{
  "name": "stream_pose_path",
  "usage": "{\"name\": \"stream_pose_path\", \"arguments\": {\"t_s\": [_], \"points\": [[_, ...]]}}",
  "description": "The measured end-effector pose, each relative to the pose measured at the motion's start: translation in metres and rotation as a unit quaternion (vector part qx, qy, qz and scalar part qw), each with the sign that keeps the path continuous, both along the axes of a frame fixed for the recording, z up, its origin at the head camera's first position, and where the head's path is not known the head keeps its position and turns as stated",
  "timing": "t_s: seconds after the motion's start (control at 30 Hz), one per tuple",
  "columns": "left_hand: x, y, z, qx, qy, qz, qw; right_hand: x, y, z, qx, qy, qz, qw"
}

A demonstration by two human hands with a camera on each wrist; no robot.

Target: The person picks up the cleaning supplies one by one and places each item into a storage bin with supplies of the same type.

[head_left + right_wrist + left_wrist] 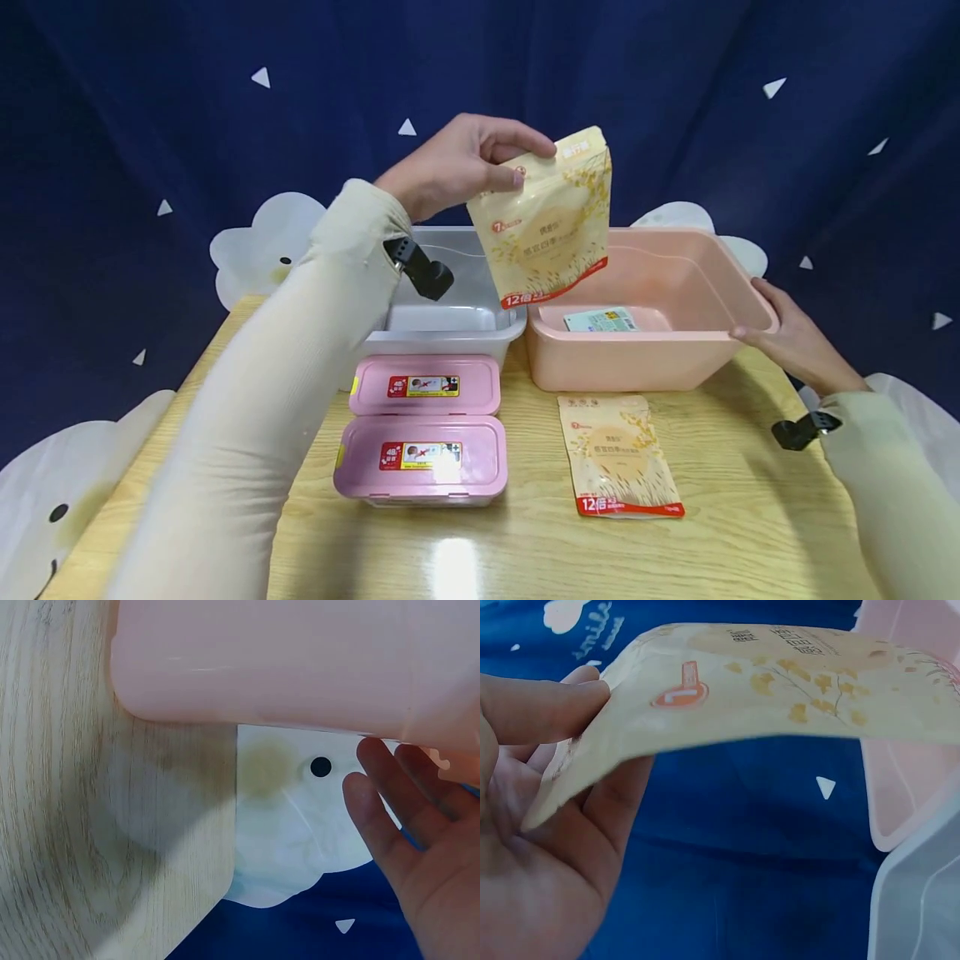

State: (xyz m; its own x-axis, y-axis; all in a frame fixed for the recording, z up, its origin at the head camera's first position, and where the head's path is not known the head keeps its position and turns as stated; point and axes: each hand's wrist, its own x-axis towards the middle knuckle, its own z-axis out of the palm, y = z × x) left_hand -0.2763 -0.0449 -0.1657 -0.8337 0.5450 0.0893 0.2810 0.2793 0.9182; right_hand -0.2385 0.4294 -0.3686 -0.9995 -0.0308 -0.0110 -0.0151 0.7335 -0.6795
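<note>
My left hand (468, 162) holds a pale yellow flat pouch (551, 221) by its top edge, thumb on the printed front. The pouch hangs tilted above the adjoining ends of the grey bin (450, 319) and the pink bin (630, 337). In the left wrist view the same pouch (780, 697) is seen edge-on between thumb and fingers. At the pink bin's right end, my right hand (802, 342) touches the rim. In the right wrist view its fingers (382, 772) lie loosely extended against the outer wall. A matching pouch (622, 458) lies face up before the pink bin.
Two pink lidded boxes (423, 454) stand one behind the other before the grey bin. A light printed packet (600, 320) lies inside the pink bin. Behind the wooden table (525, 542) hangs a dark blue curtain (480, 58) with white shapes.
</note>
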Motion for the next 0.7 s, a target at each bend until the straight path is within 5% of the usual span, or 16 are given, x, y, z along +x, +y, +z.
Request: {"name": "stream_pose_path", "arguments": {"t_s": [0.23, 0.53, 0.7], "points": [[-0.015, 0.02, 0.003, 0.027, -0.025, 0.022, 0.9991, 0.0, 0.0, 0.0, 0.004, 0.003, 0.0, 1.0], [-0.025, 0.053, -0.016, -0.013, -0.028, 0.033, 0.999, 0.006, -0.006, 0.002, -0.007, -0.005, -0.002, 1.0], [-0.028, 0.076, -0.031, -0.013, -0.013, 0.01, 0.9998, 0.01, -0.005, 0.004, -0.009, -0.001, 0.002, 1.0]]}}
